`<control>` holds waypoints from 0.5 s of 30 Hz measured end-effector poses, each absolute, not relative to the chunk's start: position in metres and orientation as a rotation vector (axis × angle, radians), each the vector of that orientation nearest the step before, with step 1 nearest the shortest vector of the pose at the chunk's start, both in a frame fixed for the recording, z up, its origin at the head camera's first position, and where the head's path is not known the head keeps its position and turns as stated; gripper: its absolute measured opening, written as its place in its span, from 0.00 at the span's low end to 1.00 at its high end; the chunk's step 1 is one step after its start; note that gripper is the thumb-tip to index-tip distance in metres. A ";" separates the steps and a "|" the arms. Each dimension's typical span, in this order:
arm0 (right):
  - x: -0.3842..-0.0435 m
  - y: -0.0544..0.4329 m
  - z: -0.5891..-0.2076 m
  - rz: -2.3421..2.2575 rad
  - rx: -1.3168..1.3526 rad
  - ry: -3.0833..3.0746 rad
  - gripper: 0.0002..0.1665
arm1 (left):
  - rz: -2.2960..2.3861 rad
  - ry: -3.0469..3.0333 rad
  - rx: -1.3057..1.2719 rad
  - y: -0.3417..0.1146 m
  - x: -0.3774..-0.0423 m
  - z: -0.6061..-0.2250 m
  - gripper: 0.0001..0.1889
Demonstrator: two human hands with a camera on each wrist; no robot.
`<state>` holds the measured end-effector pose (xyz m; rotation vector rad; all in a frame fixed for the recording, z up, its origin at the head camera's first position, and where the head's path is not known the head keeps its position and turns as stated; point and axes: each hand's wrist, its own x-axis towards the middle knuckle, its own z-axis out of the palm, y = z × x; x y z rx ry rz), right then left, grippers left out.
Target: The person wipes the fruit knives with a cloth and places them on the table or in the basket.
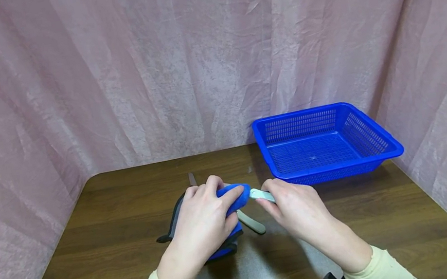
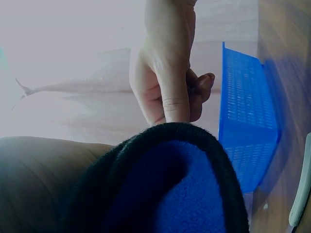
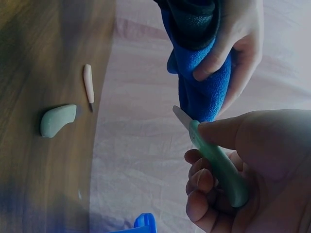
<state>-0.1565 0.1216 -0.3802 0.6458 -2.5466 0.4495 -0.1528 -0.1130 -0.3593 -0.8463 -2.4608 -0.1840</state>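
My left hand (image 1: 203, 217) grips a bunched blue cloth (image 1: 239, 197) with dark edging. Its folded end points toward my right hand (image 1: 294, 204). In that right hand is a small knife with a pale green handle (image 3: 221, 167), thumb along the handle and fingers curled round it. The short blade (image 3: 182, 117) lies against or right beside the cloth's end; I cannot tell which. Below the hands, a second pale green handle (image 1: 251, 222) lies on the table, partly covered by the cloth and left hand. A blade tip (image 1: 192, 179) shows beyond the left hand.
A blue perforated plastic basket (image 1: 331, 173) stands at the back right of the brown wooden table (image 1: 102, 238). In the right wrist view, a pale pinkish-handled tool (image 3: 88, 83) lies on the table. Pink curtains (image 1: 193, 65) hang behind and at the sides.
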 end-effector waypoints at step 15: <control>-0.157 0.123 -0.380 0.444 0.663 -2.535 0.13 | -0.152 -2.487 -0.800 -0.116 -0.156 -0.360 0.24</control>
